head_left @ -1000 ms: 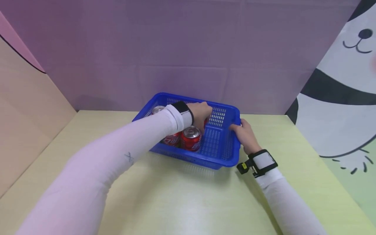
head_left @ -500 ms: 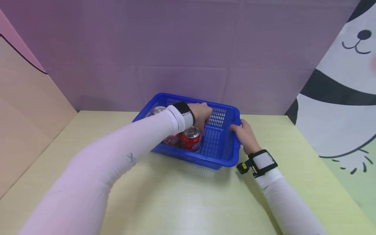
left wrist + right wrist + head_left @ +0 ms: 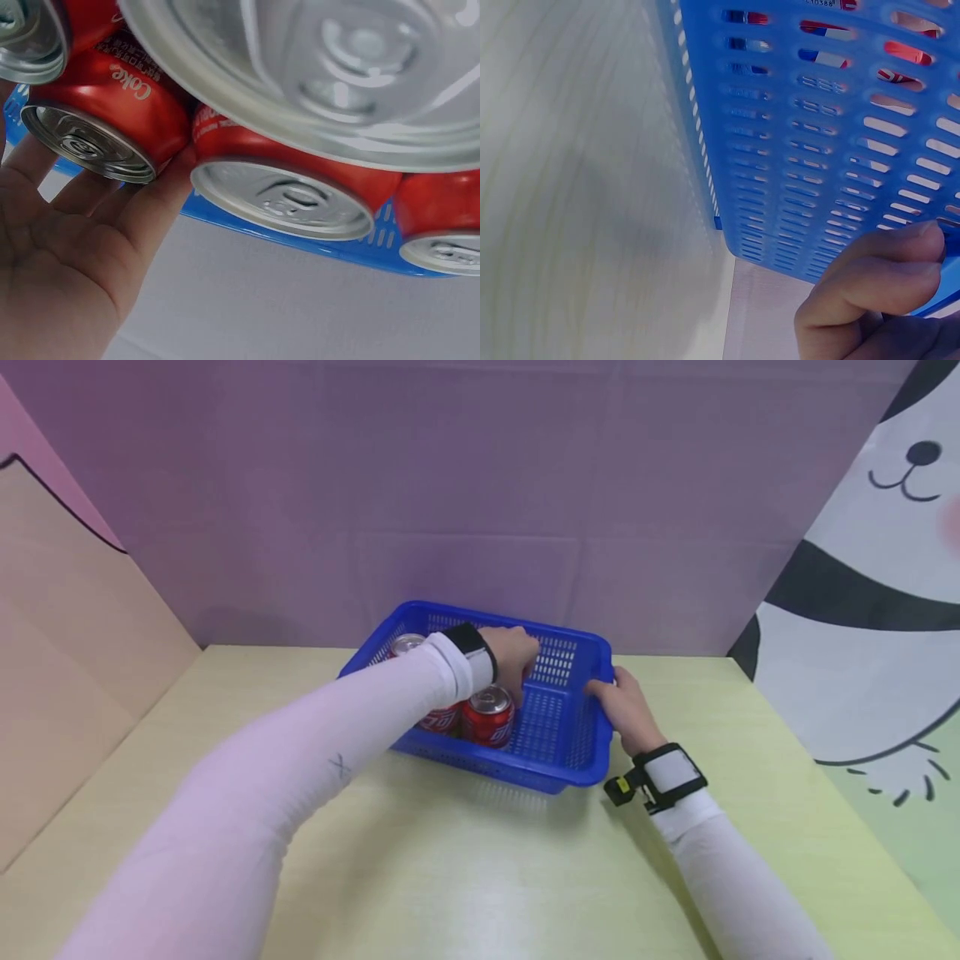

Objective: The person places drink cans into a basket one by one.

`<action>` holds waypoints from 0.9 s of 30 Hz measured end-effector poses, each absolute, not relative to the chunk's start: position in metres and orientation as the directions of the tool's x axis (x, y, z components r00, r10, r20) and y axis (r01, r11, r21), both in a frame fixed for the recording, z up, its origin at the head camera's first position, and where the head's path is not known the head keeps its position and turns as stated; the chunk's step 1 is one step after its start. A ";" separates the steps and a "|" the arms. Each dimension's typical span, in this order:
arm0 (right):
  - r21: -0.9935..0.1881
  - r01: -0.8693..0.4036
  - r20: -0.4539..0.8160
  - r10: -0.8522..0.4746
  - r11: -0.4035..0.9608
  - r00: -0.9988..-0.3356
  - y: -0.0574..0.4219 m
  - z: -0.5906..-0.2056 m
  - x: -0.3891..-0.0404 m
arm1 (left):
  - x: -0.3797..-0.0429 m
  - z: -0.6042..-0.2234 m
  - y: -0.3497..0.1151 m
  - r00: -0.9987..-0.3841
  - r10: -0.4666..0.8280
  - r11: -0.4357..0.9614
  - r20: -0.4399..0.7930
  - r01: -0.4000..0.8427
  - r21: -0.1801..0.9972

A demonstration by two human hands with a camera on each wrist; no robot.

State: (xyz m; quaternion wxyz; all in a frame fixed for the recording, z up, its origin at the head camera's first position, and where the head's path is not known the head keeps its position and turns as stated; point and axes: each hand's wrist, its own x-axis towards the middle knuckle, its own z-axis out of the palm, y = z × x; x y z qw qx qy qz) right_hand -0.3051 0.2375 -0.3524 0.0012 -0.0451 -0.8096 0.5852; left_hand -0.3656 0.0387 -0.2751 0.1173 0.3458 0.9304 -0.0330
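Note:
A blue plastic basket [image 3: 542, 718] with slotted walls holds several red Coke cans [image 3: 488, 717]. My left hand [image 3: 510, 657] reaches down inside it, behind the front cans. In the left wrist view, the fingers of the left hand [image 3: 82, 247] wrap round a Coke can [image 3: 112, 105]; other cans [image 3: 285, 187] stand close beside it. On the basket's right short side, my right hand [image 3: 625, 706] grips the rim, thumb over the inner side. Curled fingers of the right hand [image 3: 877, 292] show under the rim in the right wrist view. My left sleeve hides part of the basket and cans.
The basket stands on a pale yellow table [image 3: 450, 877], close to the purple back wall [image 3: 465, 485]. A beige panel [image 3: 67, 652] bounds the left side, and a panda-print panel [image 3: 870, 693] the right.
Both hands and the basket stay in place. The head view has shifted very slightly.

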 end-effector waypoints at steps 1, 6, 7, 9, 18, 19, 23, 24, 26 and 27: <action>-0.948 0.070 -0.050 0.072 0.310 -0.996 0.238 -0.352 -0.305 | -0.367 -0.275 0.038 -0.733 0.637 0.757 -0.240 0.653 0.017; -0.946 0.068 -0.050 0.066 0.316 -0.997 0.237 -0.352 -0.305 | -0.369 -0.275 0.035 -0.713 0.661 0.739 -0.234 0.672 0.040; -0.946 0.071 -0.052 0.068 0.315 -0.996 0.237 -0.352 -0.305 | -0.369 -0.274 0.033 -0.708 0.669 0.734 -0.228 0.677 0.054; -0.946 0.073 -0.054 0.069 0.317 -0.996 0.237 -0.352 -0.306 | -0.366 -0.271 0.027 -0.700 0.685 0.723 -0.201 0.686 0.077; -0.933 0.057 -0.042 0.050 0.355 -0.998 0.240 -0.351 -0.308 | -0.315 -0.255 -0.025 -0.708 0.692 0.717 0.140 0.697 -0.021; -0.930 0.054 -0.040 0.045 0.364 -0.998 0.241 -0.351 -0.307 | -0.309 -0.254 -0.033 -0.702 0.689 0.717 0.181 0.696 -0.029; -0.908 0.040 -0.027 0.038 0.416 -0.999 0.247 -0.350 -0.306 | -0.290 -0.254 -0.070 -0.685 0.653 0.728 0.322 0.686 -0.017; -0.900 0.037 -0.021 0.040 0.435 -0.999 0.249 -0.350 -0.306 | -0.287 -0.256 -0.080 -0.685 0.637 0.733 0.353 0.680 -0.004; -0.884 0.029 -0.009 0.046 0.467 -0.999 0.252 -0.350 -0.305 | -0.281 -0.260 -0.101 -0.688 0.597 0.745 0.412 0.666 0.034; -0.875 0.026 -0.002 0.050 0.483 -0.999 0.253 -0.349 -0.304 | -0.278 -0.263 -0.111 -0.684 0.576 0.746 0.447 0.663 0.053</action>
